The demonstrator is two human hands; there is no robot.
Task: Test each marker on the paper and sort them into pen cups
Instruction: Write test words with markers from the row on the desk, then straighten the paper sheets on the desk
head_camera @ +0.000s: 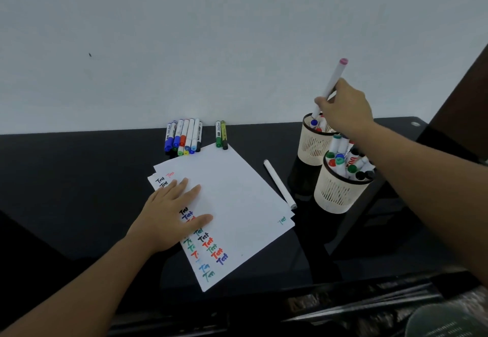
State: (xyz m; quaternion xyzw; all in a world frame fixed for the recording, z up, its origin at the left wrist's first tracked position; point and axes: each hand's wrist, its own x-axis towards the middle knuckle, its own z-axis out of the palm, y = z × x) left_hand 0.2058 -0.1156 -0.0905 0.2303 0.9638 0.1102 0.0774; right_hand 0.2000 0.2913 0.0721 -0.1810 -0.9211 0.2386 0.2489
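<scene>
The right hand grasps a white marker with a pink end cap, tilted tip-down over the far pen cup, apparently to drop it in after testing. The left hand lies flat, fingers straight, pressing the paper so the sheets cannot slide. The near pen cup, below the right forearm, is crowded with markers. Untested markers lie beyond the left hand.
</scene>
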